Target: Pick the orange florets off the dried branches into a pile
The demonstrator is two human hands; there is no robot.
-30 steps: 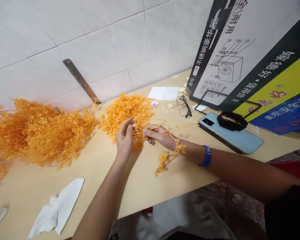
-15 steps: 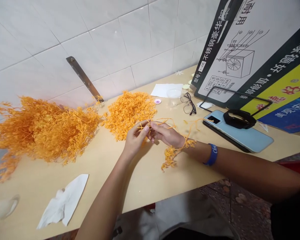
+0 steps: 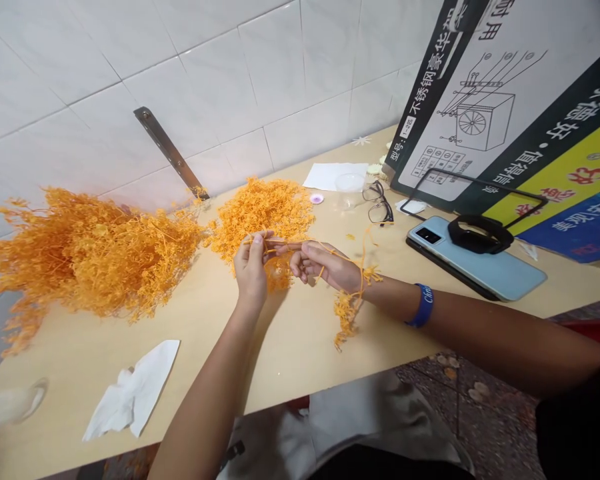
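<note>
An orange dried flower stem runs through my right hand, pinched between thumb and fingers. Its lower sprigs hang beside the wrist, above the table. To the left, my left hand is closed on the stem's other end, thumb pressed on the fingers. Just behind the hands lies a pile of small orange flower sprigs, partly hidden by the left hand. A larger bunch of orange dried flowers spreads over the left of the table.
A blue phone with a black band on it lies to the right, near glasses and a clear cup. A printed cardboard box stands behind. White tissue lies front left on the table.
My left hand has moved left, away from my right hand, with a piece of stem now stretched between them. The right hand stays nearly in place.
</note>
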